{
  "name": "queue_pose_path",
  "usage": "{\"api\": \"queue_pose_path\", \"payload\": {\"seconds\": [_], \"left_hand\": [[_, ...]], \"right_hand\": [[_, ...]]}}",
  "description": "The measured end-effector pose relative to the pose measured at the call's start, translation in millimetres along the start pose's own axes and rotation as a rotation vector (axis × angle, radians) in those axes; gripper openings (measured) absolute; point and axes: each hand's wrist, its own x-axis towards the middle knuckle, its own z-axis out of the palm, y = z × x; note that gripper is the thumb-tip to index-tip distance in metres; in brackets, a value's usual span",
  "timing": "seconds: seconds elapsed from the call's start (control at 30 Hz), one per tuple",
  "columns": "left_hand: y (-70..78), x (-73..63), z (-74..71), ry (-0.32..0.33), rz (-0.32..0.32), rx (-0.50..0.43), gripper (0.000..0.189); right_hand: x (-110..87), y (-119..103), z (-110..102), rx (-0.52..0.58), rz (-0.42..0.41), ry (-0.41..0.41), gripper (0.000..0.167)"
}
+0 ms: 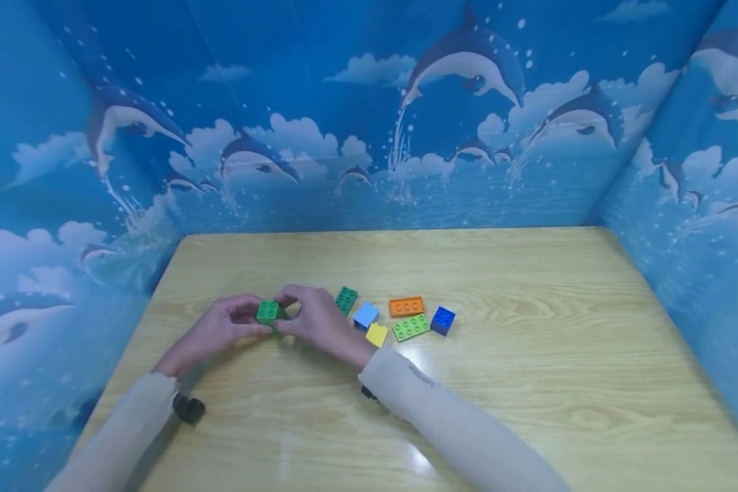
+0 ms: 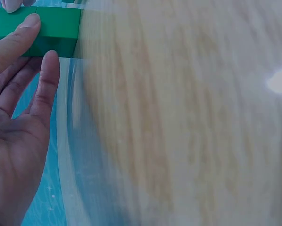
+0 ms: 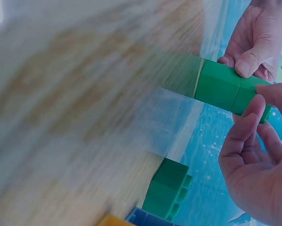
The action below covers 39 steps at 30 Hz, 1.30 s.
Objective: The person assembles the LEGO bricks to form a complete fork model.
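Note:
Two green toy bricks are stacked at the left part of the table. In the head view the upper green brick (image 1: 268, 312) shows its studs, while the lower green brick (image 3: 217, 87) stands at the tabletop in the right wrist view. My left hand (image 1: 221, 324) grips the stack from the left, its thumb lying near the seam between the bricks. From the right, my right hand (image 1: 320, 320) pinches the upper brick between thumb and fingertips. Beyond the right hand lies a dark green studded brick (image 1: 346, 300).
Right of my right hand lie a light blue brick (image 1: 366, 316), a yellow brick (image 1: 377, 334), an orange brick (image 1: 406, 307), a lime green brick (image 1: 411, 328) and a dark blue brick (image 1: 443, 320). Dolphin-printed blue walls (image 1: 344, 123) border the wooden table (image 1: 529, 383).

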Motion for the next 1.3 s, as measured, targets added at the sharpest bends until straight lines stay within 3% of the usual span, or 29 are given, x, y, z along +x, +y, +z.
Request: {"api": "queue_pose_path", "payload": {"seconds": [0.43, 0.63, 0.77, 0.93, 1.1, 1.3], "left_hand": [[2.8, -0.4, 1.7, 0.014, 0.041, 0.094, 0.040], [-2.0, -3.0, 2.7, 0.025, 0.059, 0.036, 0.043], [-5.1, -4.9, 2.5, 0.032, 0.058, 0.024, 0.043], [-6.0, -10.4, 1.9, 0.026, 0.055, -0.001, 0.052], [-3.8, -18.3, 2.6, 0.041, 0.064, -0.003, 0.070], [-0.2, -26.6, 5.4, 0.100, 0.142, 0.014, 0.068]], "right_hand": [[-4.9, -0.4, 3.7, -0.014, 0.022, 0.010, 0.034], [-5.9, -3.4, 5.6, -0.013, 0.043, -0.005, 0.036], [-8.2, -5.2, 4.2, -0.033, 0.038, -0.016, 0.048], [-17.8, -7.4, -3.0, 0.022, 0.042, -0.023, 0.060], [-25.6, -10.5, -14.4, 0.053, 0.031, -0.010, 0.054], [-32.8, -13.9, -24.4, 0.045, 0.028, 0.022, 0.047]]}}
